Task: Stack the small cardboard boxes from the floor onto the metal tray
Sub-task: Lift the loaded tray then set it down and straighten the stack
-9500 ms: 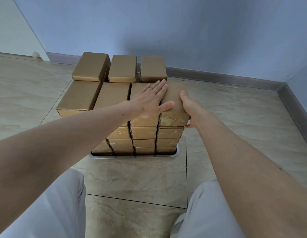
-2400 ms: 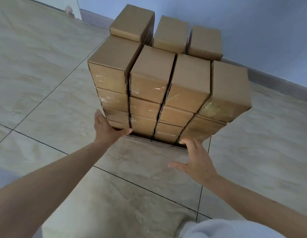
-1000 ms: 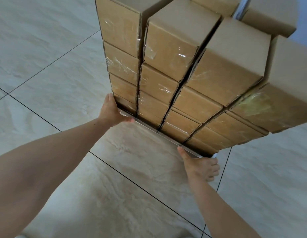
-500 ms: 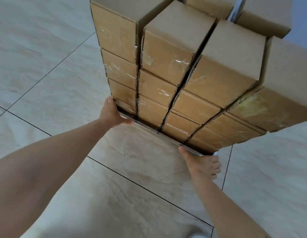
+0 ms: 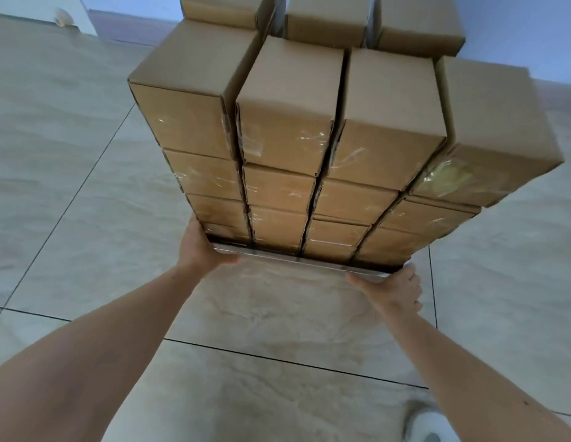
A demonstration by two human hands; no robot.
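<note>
Both hands on the near corners of the loaded tray

Our left hand [image 5: 199, 250] curls around the near left corner of the metal tray [image 5: 296, 260], thumb along the near rim, and our right hand [image 5: 393, 287] grips the near right corner, thumb on the rim and fingers tucked beneath. To do this well, we judge that we should keep both corners level and move slowly, since the load is tall and its far side leans outward. The cardboard boxes [image 5: 287, 135] stand directly beyond our hands, four columns across the near edge and four layers high, packed edge to edge; the rightmost column overhangs the tray's right edge. Three more boxes [image 5: 325, 20] stand behind the stack, toward the wall. No loose boxes show on the floor [image 5: 86, 186].
</note>
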